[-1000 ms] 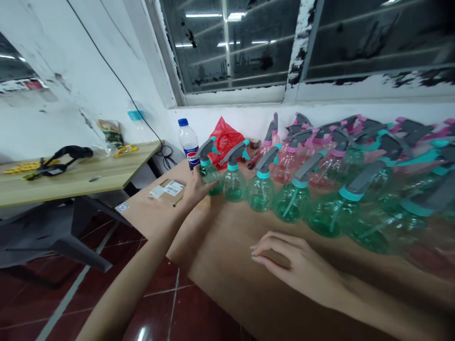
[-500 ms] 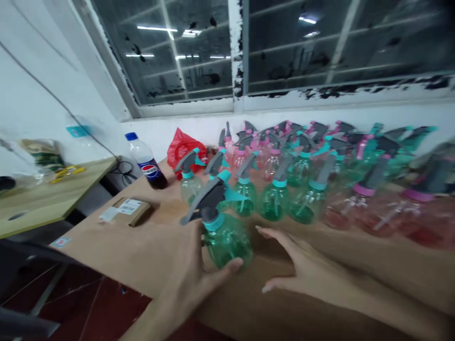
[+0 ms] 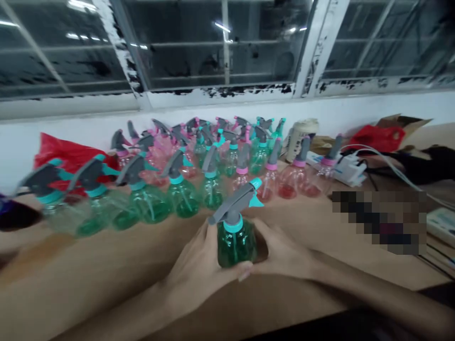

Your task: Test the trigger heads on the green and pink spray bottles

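Between my two hands is a green see-through spray bottle (image 3: 236,244) with a turquoise collar and a grey and turquoise trigger head, near the middle of the view. My left hand (image 3: 201,265) wraps its left side, the thumb across the lower front. My right hand (image 3: 284,251) curves round the right side, fingers against the bottle and thumb tip meeting the left thumb. A gap shows between the right palm and the bottle. Just beyond stands a row of similar bottles, green ones such as the nearest green bottle (image 3: 213,192) and pink ones such as a pink bottle (image 3: 287,184).
More spray bottles crowd behind, against the wall. A red plastic bag (image 3: 67,149) lies at the left, beside a dark drink bottle (image 3: 16,213). At the right are a white canister (image 3: 302,135), a white charger with cables (image 3: 350,170) and another red bag (image 3: 377,137).
The view has turned to the right. My left hand has carried the green spray bottle rightward along the table, and my right hand, apart from it before, has closed round its right side.
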`<state>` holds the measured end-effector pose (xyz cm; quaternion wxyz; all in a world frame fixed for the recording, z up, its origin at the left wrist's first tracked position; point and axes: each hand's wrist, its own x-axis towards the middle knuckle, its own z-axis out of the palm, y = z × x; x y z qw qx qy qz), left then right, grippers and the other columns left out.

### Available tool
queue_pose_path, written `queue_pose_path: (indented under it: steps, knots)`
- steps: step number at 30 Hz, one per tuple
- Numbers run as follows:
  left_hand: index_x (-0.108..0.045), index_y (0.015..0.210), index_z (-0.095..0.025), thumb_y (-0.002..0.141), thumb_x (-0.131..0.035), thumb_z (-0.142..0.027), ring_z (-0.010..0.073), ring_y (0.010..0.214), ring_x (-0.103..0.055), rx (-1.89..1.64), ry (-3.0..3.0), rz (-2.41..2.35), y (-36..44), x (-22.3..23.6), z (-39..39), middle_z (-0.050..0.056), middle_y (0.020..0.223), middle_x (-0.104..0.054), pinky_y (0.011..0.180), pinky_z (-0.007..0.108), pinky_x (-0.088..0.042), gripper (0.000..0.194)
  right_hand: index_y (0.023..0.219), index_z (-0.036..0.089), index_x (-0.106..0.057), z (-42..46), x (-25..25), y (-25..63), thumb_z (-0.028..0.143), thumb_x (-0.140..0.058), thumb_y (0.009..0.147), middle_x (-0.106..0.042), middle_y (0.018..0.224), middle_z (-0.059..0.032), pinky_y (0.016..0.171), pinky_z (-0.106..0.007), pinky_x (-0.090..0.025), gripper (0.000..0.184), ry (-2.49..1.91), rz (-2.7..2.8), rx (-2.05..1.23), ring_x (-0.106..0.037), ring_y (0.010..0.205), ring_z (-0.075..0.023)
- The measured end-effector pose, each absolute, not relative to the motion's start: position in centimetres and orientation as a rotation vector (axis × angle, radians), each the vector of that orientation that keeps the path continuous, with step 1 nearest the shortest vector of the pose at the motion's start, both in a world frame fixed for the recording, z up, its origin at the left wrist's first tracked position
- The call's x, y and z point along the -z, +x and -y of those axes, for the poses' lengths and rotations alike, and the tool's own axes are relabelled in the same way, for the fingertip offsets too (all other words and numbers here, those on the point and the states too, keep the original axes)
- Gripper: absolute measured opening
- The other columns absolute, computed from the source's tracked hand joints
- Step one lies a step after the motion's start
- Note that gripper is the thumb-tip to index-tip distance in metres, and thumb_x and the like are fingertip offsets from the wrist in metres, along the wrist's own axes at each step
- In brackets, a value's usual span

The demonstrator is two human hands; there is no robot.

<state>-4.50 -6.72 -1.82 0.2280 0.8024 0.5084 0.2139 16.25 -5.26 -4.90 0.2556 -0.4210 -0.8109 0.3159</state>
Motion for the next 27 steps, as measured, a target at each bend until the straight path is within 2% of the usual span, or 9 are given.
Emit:
queue_pose_path:
  steps: [4, 7, 14, 18, 21, 23, 25, 27]
  knots:
    - [-0.037, 0.128, -0.028, 0.076, -0.061, -0.05, 0.0338, 0.113, -0.051, -0.611, 2.305, -1.259, -2.2, 1.7, 5.2, 0.01, 0.122, -0.052, 0.092, 0.055, -0.043, 0.061, 0.133, 0.02, -0.036, 4.1, 5.5, 19.1, 0.051, -0.077, 0.057, -0.052, 0.129, -0.012, 0.094, -0.048, -0.043, 0.092, -1.076, 2.196, -0.869, -0.049, 0.118, -0.0301]
    - [-0.037, 0.127, -0.031, 0.077, -0.063, -0.043, 0.0302, 0.115, -0.05, -0.737, 2.284, -1.153, -0.4, 1.1, 3.9, 0.006, 0.123, -0.052, 0.097, 0.051, -0.04, 0.057, 0.132, 0.021, -0.037, 3.1, 6.1, 20.5, 0.051, -0.078, 0.054, -0.05, 0.132, -0.0121, 0.096, -0.049, -0.041, 0.093, -1.005, 2.202, -0.883, -0.047, 0.121, -0.03]
    - [-0.042, 0.125, -0.03, 0.074, -0.067, -0.036, 0.0246, 0.095, -0.061, -0.916, 2.007, -0.972, 3.0, 0.1, 0.9, 0.003, 0.114, -0.059, 0.079, 0.037, -0.053, 0.057, 0.134, 0.026, -0.037, 1.3, 5.6, 21.6, 0.045, -0.078, 0.058, -0.048, 0.135, -0.0072, 0.099, -0.043, -0.04, 0.088, -0.847, 2.272, -1.0, -0.045, 0.123, -0.0262]
    - [-0.051, 0.115, -0.027, 0.08, -0.06, -0.031, 0.022, 0.093, -0.061, -0.847, 2.028, -0.882, 3.5, -0.3, 0.4, 0.002, 0.111, -0.06, 0.08, 0.034, -0.052, 0.037, 0.136, 0.026, -0.036, 0.8, 5.5, 21.6, 0.042, -0.078, 0.06, -0.045, 0.139, -0.0055, 0.104, -0.039, -0.036, 0.087, -0.76, 2.292, -0.989, -0.042, 0.126, -0.023]
    - [-0.055, 0.1, -0.025, 0.081, -0.053, -0.028, 0.0172, 0.07, -0.059, -0.858, 2.083, -0.95, 3.4, -0.1, 0.4, 0.0, 0.086, -0.061, 0.064, 0.03, -0.051, 0.019, 0.138, 0.026, -0.032, 0.6, 6.0, 21.5, 0.042, -0.077, 0.061, -0.041, 0.142, -0.006, 0.105, -0.04, -0.034, 0.09, -0.777, 2.298, -0.961, -0.039, 0.128, -0.023]
    - [-0.053, 0.087, -0.025, 0.079, -0.051, -0.028, 0.0166, 0.061, -0.055, -0.883, 2.127, -1.026, 3.2, 0.3, 0.4, -0.001, 0.072, -0.057, 0.059, 0.031, -0.05, 0.009, 0.138, 0.025, -0.031, 0.5, 6.6, 21.6, 0.045, -0.076, 0.062, -0.041, 0.142, -0.0069, 0.105, -0.042, -0.033, 0.091, -0.794, 2.334, -0.918, -0.038, 0.128, -0.0239]
    - [-0.05, 0.081, -0.025, 0.077, -0.051, -0.028, 0.0175, 0.063, -0.054, -0.937, 2.152, -1.066, 3.0, 0.6, 0.3, -0.001, 0.071, -0.055, 0.063, 0.033, -0.051, 0.005, 0.138, 0.023, -0.031, 0.5, 7.4, 21.7, 0.049, -0.074, 0.064, -0.044, 0.14, -0.0086, 0.104, -0.044, -0.034, 0.09, -0.831, 2.37, -0.849, -0.04, 0.127, -0.0246]
    - [-0.049, 0.082, -0.025, 0.076, -0.05, -0.027, 0.017, 0.06, -0.053, -0.989, 2.133, -1.075, 2.7, 0.7, 0.2, -0.001, 0.072, -0.054, 0.061, 0.033, -0.05, 0.007, 0.138, 0.02, -0.032, 0.3, 8.2, 22.1, 0.054, -0.069, 0.068, -0.046, 0.137, -0.011, 0.105, -0.047, -0.032, 0.086, -0.883, 2.415, -0.741, -0.04, 0.127, -0.0252]
